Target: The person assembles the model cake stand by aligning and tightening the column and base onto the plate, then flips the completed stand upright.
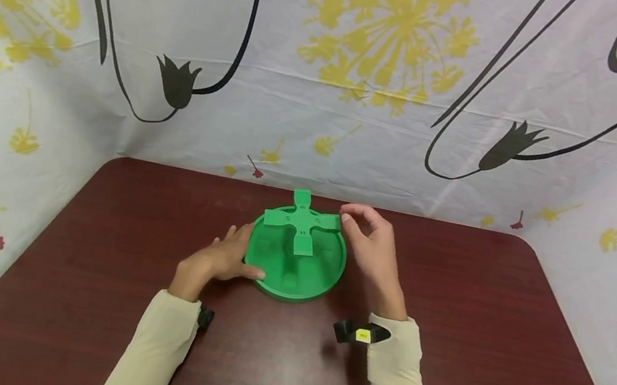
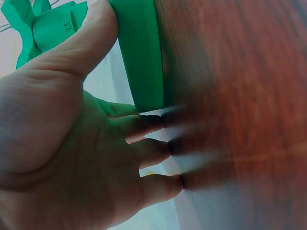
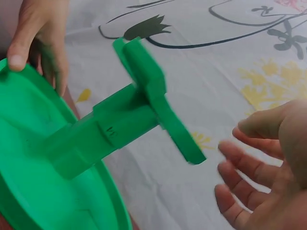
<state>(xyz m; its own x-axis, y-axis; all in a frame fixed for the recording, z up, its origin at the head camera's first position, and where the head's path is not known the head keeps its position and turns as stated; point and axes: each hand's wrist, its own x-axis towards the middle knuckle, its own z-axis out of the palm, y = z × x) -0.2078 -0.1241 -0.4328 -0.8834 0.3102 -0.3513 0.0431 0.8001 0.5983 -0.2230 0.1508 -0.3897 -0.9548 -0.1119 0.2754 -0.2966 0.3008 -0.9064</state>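
In the head view a round green base [image 1: 314,279] with a raised rim lies on the table. A stepped post [image 3: 115,129] stands up from it, topped by a green cross-shaped piece [image 1: 303,220] with small numbers marked on it. My left hand [image 1: 222,256] holds the base's left rim, thumb over the edge; its other fingers reach down outside, some tips on the table in the left wrist view. Beside the cross's right arm is my right hand [image 1: 375,250], fingers loosely bent. The right wrist view shows a gap between its fingers and the cross.
The dark red-brown table [image 1: 477,354] has rounded far corners. White cloth [image 1: 273,32] printed with yellow and dark flowers hangs behind it and along both sides. Each wrist wears a strapped black camera [image 1: 347,331] at the sleeve cuff.
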